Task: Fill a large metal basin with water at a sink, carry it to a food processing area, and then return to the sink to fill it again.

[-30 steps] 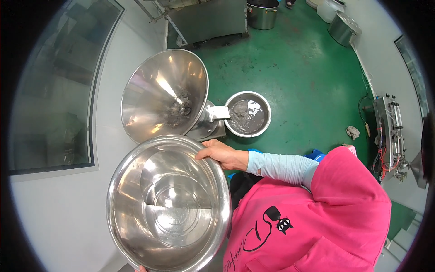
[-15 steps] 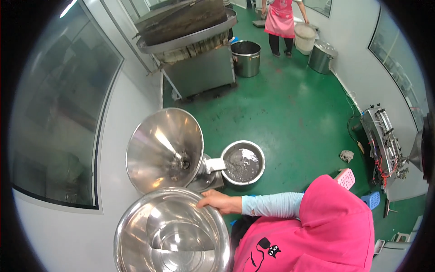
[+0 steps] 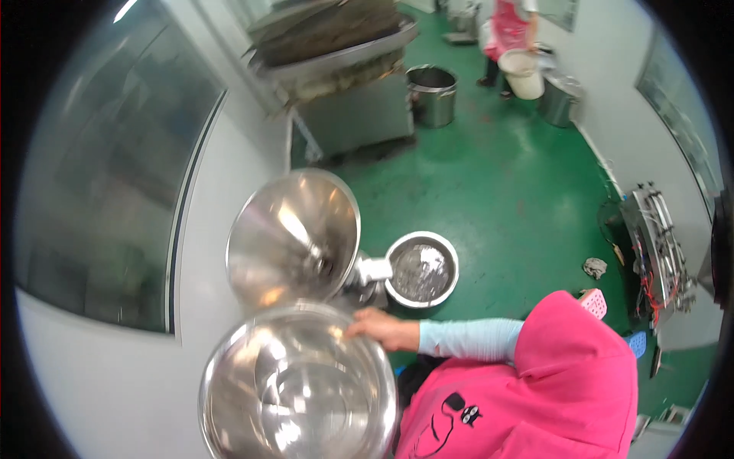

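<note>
My right hand [image 3: 380, 329], at the end of a light blue sleeve, grips the rim of a large shiny steel basin [image 3: 298, 390]. The fingers curl over the edge nearest me. Reflections fill the inside of the basin, and I make out no contents. My left hand is out of view. Just beyond the basin stands a wide steel funnel-shaped hopper [image 3: 294, 237], which the basin's far rim overlaps in the picture. From its base a white spout [image 3: 375, 269] reaches over a steel bowl [image 3: 453, 252] on the floor, which contains grey liquid.
A co-worker in a pink apron [image 3: 511, 27] tilts a white bucket [image 3: 523, 75] beside a lidded steel drum [image 3: 560, 99]. A big machine [image 3: 355, 115] and a steel pot [image 3: 436, 103] stand farther off. Along the right wall are filling equipment [image 3: 657, 237], a rag [image 3: 595, 268] and a pink stool [image 3: 593, 303].
The view has shifted, so most things sit a little farther right. The co-worker's white bucket is now raised and tilted. My right hand keeps its grip on the basin.
</note>
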Demonstrator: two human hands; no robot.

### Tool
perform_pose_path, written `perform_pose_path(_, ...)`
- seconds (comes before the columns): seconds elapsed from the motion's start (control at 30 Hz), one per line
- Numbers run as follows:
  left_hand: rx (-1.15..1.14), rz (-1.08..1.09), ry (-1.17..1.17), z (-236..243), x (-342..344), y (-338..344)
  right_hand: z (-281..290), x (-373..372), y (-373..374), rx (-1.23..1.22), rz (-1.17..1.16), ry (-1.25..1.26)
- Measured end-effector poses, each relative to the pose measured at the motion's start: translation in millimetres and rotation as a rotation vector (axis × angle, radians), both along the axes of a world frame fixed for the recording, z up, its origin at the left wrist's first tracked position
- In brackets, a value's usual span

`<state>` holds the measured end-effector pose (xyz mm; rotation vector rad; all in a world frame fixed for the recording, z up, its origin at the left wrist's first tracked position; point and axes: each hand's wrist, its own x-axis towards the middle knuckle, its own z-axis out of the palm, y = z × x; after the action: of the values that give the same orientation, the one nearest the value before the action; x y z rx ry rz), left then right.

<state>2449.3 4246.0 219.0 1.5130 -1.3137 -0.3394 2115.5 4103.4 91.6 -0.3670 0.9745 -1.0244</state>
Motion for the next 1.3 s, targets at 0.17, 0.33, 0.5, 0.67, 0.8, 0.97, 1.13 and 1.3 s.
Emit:
perform_pose_path(0.17,-0.121,-0.064,-0.269,11.1,-22.8,-2.9,14.1,-7.9,2.8,0.049,-0.06,-0.144)
perform_pose_path(0.33,0.13,-0.002,0.408,19.5,-16.2,-15.9,23.0,-9.2,0.5,0.014,0.03,-0.135)
perform_pose_path(0.5,0.042,0.105,0.492,30.1,-43.4,-21.6,12.1,-3.2,-3.7,0.047,0.039,-0.141)
perform_pose_path(0.67,0.098,0.153,0.696,34.7,-41.3,-22.9,21.7,-8.8,-0.2,0.056,-0.008,-0.118)
perform_pose_path(0.8,-0.129,-0.128,-0.255,29.1,-43.6,-10.3,4.1,-12.5,-0.7,0.052,-0.027,-0.01)
perform_pose_path(0.97,0.082,0.056,0.436,37.9,-33.2,-14.4,4.8,-2.2,0.6,0.046,0.048,-0.158)
perform_pose_path(1.13,0.165,0.072,0.688,45.7,-38.5,-22.2,4.8,-10.6,2.0,0.064,0.038,-0.143)
perform_pose_path(1.3,0.148,0.235,0.708,43.4,-37.4,-16.4,9.2,-8.3,5.3,0.069,0.064,-0.144)
